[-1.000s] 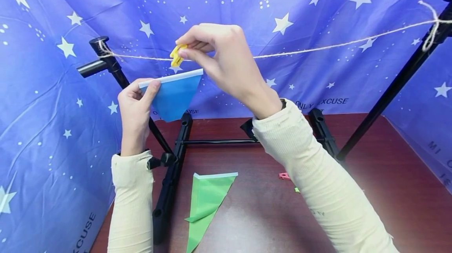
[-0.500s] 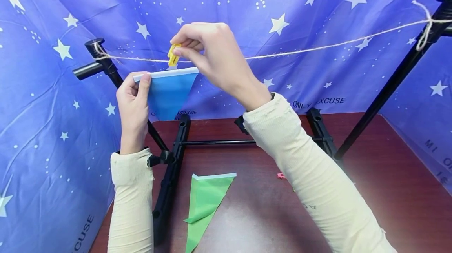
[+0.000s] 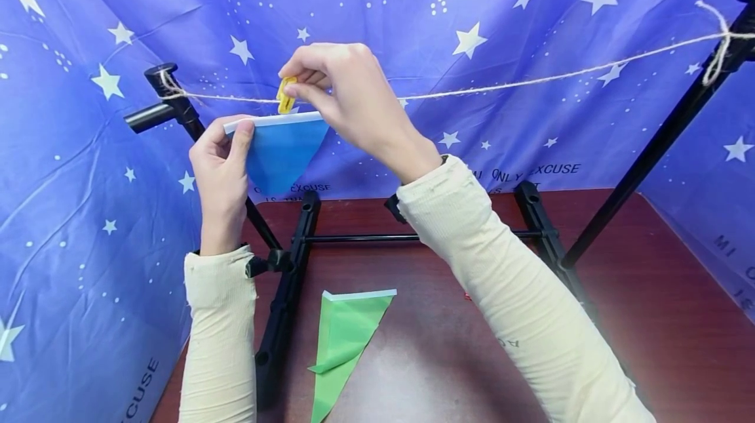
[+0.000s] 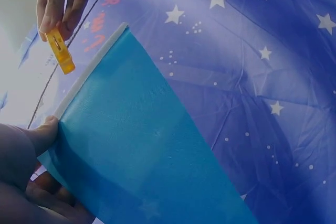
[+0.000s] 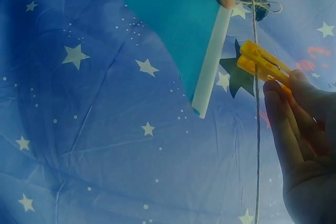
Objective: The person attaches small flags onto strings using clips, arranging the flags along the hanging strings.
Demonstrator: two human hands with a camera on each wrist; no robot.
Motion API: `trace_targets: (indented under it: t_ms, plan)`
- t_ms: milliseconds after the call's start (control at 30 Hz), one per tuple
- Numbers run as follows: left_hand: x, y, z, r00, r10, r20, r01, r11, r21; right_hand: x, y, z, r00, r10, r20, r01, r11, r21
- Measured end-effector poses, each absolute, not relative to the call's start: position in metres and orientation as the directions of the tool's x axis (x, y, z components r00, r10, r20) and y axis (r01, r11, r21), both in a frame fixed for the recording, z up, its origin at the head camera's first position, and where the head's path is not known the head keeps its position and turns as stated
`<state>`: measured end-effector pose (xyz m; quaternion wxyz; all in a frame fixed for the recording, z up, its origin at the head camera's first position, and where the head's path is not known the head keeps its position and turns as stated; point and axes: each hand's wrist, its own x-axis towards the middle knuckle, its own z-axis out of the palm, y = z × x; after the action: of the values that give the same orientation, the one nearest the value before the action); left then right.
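Observation:
My left hand point(image 3: 221, 170) pinches a blue pennant point(image 3: 283, 154) by the left end of its white top band, thumb in front. The pennant hangs just below a thin twine line point(image 3: 501, 86). Between thumb and fingers of my right hand point(image 3: 360, 108) is a yellow clothespin point(image 3: 286, 96), its nose pointing down. In the right wrist view the clothespin point(image 5: 260, 62) overlaps the twine point(image 5: 257, 150), a short way from the pennant's white band point(image 5: 212, 64). The left wrist view shows a gap between the clothespin point(image 4: 61, 52) and the blue pennant point(image 4: 131, 124).
The twine is tied to black posts at left point(image 3: 189, 111) and right point(image 3: 655, 147), which rise from a black frame with a crossbar point(image 3: 366, 238). A green pennant point(image 3: 348, 331) lies partly folded on the dark red table point(image 3: 425, 370). Star-printed blue cloth point(image 3: 413, 3) hangs behind.
My left hand has raised the blue pennant a little toward the twine. My right hand has shifted slightly left with the yellow clothespin, and its sleeve now covers more of the small clips on the table.

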<state>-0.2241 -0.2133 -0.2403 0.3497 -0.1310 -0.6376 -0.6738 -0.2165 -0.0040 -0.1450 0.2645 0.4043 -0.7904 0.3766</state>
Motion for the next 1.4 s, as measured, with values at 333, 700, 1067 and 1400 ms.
trace_targets:
  t_ms: [333, 700, 1067, 1400]
  plan:
    - [-0.226, -0.212, -0.236, -0.707, -0.333, 0.624, 0.661, 0.004, 0.750, -0.217, -0.006, -0.147, -0.524, -0.463, 0.715, -0.849, 0.350, -0.396]
    - [-0.225, -0.210, -0.231, -0.707, -0.364, 0.606, 0.670, -0.070, 0.739, -0.219, -0.007, -0.147, -0.521, -0.485, 0.702, -0.852, 0.338, -0.399]
    - [-0.221, -0.210, -0.228, -0.724, -0.368, 0.584, 0.631, -0.009, 0.776, -0.220, -0.010, -0.148, -0.563, -0.503, 0.655, -0.825, 0.387, -0.412]
    - [-0.217, -0.211, -0.231, -0.743, -0.350, 0.570, 0.611, -0.007, 0.792, -0.219, -0.011, -0.147, -0.641, -0.521, 0.564, -0.767, 0.428, -0.478]
